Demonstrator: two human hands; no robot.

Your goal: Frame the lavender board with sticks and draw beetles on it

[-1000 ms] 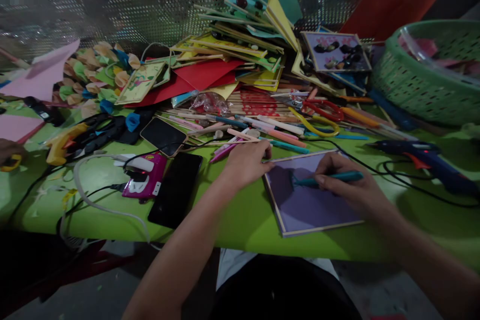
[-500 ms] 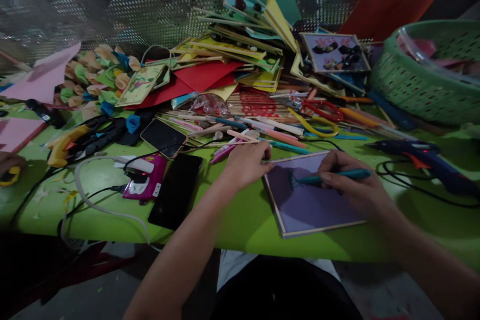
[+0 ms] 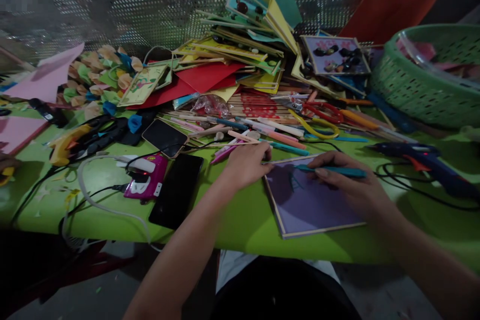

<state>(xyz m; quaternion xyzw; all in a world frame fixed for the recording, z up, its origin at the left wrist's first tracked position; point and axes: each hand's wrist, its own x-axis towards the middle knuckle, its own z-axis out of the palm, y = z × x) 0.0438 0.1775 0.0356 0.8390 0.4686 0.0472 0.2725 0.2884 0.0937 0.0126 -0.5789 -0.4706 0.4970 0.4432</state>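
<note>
A purple card (image 3: 318, 212) edged with thin pale sticks lies flat on the green table in front of me. My right hand (image 3: 354, 189) pinches a teal marker (image 3: 348, 172), its tip near the upper part of the card. Dark teal lines (image 3: 295, 181) show on the purple surface, left of that hand. At the card's upper left corner, my left hand (image 3: 247, 162) has its fingers curled and its thumb on the edge, gripping it. Several coloured markers (image 3: 283, 136) lie just beyond my left hand.
Dark phone (image 3: 177, 190), magenta power adapter (image 3: 146, 182) and cables lie left. A glue gun (image 3: 427, 157) and green basket (image 3: 405, 80) stand right. Framed cards (image 3: 232, 50), scissors (image 3: 318, 125) and sticks pile up behind. Another person's hand (image 3: 6, 164) shows at the far left.
The marker in my right hand has moved slightly up, uncovering more of the teal lines, which now show a stroke-built shape. My left hand stays in place.
</note>
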